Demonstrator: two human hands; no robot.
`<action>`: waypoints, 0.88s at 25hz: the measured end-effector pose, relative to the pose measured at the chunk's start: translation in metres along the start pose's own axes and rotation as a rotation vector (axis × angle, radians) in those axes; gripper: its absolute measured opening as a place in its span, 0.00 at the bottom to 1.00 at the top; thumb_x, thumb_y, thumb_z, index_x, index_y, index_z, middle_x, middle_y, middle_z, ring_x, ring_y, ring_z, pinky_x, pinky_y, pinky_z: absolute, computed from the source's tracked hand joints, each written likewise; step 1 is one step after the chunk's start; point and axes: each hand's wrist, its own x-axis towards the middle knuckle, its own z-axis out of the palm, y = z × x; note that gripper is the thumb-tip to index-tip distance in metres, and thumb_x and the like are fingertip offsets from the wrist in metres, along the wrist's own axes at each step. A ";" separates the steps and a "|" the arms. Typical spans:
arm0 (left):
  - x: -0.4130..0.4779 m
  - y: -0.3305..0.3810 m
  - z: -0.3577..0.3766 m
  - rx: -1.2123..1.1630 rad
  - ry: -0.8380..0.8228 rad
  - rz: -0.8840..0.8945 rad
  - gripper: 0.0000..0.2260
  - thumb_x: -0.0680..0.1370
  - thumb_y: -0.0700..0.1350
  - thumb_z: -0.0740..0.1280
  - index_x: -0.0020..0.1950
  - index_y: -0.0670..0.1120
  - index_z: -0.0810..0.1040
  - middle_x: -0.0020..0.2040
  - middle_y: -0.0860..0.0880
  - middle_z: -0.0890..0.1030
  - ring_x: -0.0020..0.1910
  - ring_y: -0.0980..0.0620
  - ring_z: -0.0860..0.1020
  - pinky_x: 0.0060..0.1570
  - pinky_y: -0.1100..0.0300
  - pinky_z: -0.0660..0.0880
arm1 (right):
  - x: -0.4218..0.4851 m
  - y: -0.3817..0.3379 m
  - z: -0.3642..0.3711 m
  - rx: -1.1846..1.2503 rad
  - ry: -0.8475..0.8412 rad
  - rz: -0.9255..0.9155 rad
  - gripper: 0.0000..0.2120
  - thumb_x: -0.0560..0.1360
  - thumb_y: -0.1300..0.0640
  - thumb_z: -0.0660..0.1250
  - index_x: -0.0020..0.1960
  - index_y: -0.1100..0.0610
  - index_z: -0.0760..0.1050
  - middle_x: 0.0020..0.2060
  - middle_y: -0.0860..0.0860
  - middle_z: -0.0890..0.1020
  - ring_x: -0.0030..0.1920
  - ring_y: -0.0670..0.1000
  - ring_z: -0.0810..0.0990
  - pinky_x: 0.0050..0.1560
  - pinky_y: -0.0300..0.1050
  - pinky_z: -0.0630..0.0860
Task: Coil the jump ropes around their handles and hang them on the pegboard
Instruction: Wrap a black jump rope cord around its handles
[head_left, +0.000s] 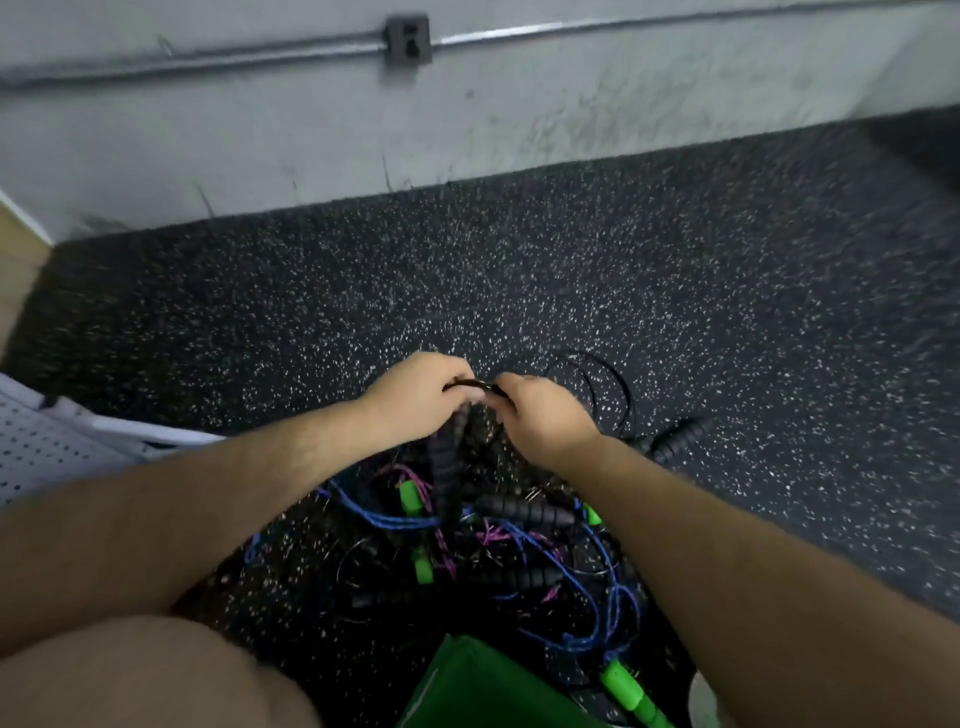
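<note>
My left hand (421, 397) grips the top of a black ribbed jump-rope handle (445, 467) that hangs down from it. Close beside it, my right hand (545, 415) pinches the thin black cord (615, 384), which loops out to the right over the floor. That cord's other black handle (678, 439) lies on the floor to the right. Under my arms sits a tangled pile of ropes (519, 551) with blue and purple cords, black handles and green handles (628, 688). A white pegboard (47, 457) lies at the left edge.
Speckled black rubber floor (519, 270) runs up to a scuffed white wall (260, 130) with a conduit and an outlet box (408, 40). A green bag or bin (483, 691) is at the bottom centre. My bare knee (145, 675) fills the lower left.
</note>
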 end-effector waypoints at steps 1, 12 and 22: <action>-0.003 0.014 -0.020 -0.018 -0.038 -0.018 0.10 0.81 0.51 0.68 0.42 0.49 0.80 0.36 0.52 0.81 0.32 0.54 0.76 0.37 0.53 0.74 | -0.004 -0.009 -0.021 0.014 0.013 -0.019 0.16 0.84 0.46 0.57 0.48 0.58 0.72 0.41 0.54 0.79 0.41 0.57 0.77 0.37 0.50 0.69; -0.086 0.153 -0.171 0.139 0.107 0.029 0.10 0.80 0.51 0.69 0.40 0.53 0.80 0.33 0.58 0.81 0.28 0.60 0.73 0.31 0.60 0.69 | -0.082 -0.118 -0.201 -0.085 0.106 -0.241 0.12 0.81 0.48 0.65 0.43 0.54 0.75 0.35 0.50 0.79 0.32 0.48 0.75 0.30 0.44 0.68; -0.102 0.126 -0.135 0.006 -0.016 0.020 0.07 0.80 0.54 0.69 0.44 0.57 0.85 0.36 0.52 0.84 0.32 0.53 0.74 0.36 0.56 0.70 | -0.084 -0.113 -0.210 -0.017 -0.201 -0.119 0.06 0.77 0.52 0.73 0.47 0.55 0.83 0.38 0.51 0.85 0.36 0.47 0.82 0.36 0.39 0.77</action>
